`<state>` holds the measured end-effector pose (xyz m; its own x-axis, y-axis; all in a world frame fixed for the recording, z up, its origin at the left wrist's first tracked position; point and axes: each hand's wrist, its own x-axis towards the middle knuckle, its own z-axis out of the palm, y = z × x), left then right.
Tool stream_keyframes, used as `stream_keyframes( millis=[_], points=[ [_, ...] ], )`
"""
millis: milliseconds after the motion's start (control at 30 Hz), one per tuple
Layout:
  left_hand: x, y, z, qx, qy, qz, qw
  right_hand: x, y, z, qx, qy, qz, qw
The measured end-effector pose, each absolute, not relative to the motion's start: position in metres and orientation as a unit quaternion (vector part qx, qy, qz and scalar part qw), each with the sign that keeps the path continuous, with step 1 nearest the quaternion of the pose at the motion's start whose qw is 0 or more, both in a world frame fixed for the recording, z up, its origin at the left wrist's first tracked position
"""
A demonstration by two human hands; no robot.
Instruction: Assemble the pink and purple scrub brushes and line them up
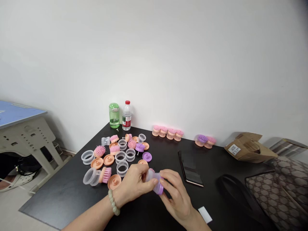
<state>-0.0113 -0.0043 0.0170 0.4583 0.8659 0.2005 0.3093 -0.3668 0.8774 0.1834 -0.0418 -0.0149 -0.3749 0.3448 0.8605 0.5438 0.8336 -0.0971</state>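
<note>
Near the front middle of the table, my left hand (134, 182) grips a translucent plastic brush body (157, 176) with a purple cap (159, 190) at its lower right end. Fingers of my right hand (176, 195) close round the capped end. Left of the hands lie loose brush parts: translucent rings (122, 167), orange discs (114, 182), a purple disc (147, 157) and pink bristle heads (106, 175). A purple bristle head (140, 147) rests among them. Bits of pink bristle show just behind the held piece, mostly hidden.
Pink brushes (170, 133) stand in a row by the wall, with a purple-topped brush (201, 140) farther right. A phone (191, 170), white card (205, 214), paper bag (247, 149) and patterned bag (279, 189) lie right. A green bottle (114, 116) and water bottle (126, 116) stand behind.
</note>
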Motion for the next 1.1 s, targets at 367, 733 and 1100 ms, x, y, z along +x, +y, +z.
stream_keyframes(
  millis=[367,733,1100],
  points=[
    [-0.036,0.008,0.035,0.843,0.302,0.357,0.264,0.201,-0.012,-0.034,-0.507,-0.641,0.199,0.541],
    [-0.044,0.010,0.031,0.944,0.288,0.132,0.090,0.201,0.001,-0.048,-0.570,-0.658,0.239,0.431],
    [-0.039,0.010,0.028,0.916,0.380,0.130,0.005,0.192,0.001,-0.056,-0.548,-0.701,0.212,0.403]
  ],
)
